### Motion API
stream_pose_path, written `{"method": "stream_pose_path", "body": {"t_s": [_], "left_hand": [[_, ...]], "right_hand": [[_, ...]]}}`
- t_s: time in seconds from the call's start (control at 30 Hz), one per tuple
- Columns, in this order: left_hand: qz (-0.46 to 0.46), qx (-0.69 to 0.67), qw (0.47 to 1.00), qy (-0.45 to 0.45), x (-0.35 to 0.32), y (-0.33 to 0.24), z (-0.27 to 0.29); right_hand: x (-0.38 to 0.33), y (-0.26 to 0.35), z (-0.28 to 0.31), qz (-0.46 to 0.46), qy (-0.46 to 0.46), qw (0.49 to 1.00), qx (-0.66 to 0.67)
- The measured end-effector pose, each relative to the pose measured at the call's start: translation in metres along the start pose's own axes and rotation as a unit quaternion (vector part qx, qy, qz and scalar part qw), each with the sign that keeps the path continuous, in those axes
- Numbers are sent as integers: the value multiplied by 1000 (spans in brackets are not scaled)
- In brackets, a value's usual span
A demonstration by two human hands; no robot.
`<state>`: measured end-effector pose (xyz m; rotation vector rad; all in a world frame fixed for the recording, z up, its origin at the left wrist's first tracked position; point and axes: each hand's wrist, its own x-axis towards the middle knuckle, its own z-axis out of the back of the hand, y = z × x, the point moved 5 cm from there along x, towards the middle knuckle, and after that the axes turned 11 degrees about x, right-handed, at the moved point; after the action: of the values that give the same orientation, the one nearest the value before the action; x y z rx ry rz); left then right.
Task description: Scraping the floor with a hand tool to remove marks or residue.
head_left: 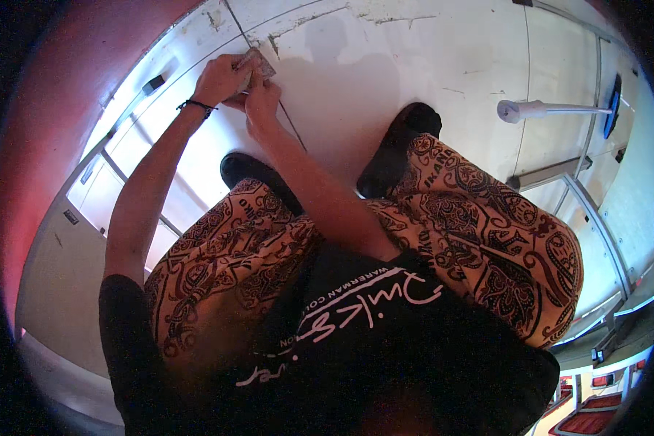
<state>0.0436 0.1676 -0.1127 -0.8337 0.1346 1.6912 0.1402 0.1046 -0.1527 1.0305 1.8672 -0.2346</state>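
My left hand (pixel 220 81), with a dark bracelet at its wrist, reaches out over the pale floor at the upper left. Its fingers close on a small flat grey-brown piece (pixel 264 65) with a mottled surface; what kind of thing it is I cannot make out. Right beside it, my right hand (pixel 262 107) has its fingers pinched up at the lower edge of the same piece. The hands meet there, and the fingers cover part of the piece.
The white floor (pixel 443 65) has dark joint lines and scuffs. My black shoes (pixel 400 149) stand on it, below the hands. A red wall (pixel 43 145) curves along the left. A pale pole (pixel 559 110) with a dark blue flat end is at the right, near metal frames.
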Motion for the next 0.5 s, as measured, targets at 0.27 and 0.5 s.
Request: {"method": "stream_pose_path", "body": {"t_s": [0.27, 0.5], "left_hand": [[-14, 20, 999, 35, 14, 1, 5], [-33, 74, 996, 21, 13, -6, 8]], "right_hand": [[3, -1, -10, -16, -8, 998, 56], [11, -6, -5, -6, -9, 997, 72]]}}
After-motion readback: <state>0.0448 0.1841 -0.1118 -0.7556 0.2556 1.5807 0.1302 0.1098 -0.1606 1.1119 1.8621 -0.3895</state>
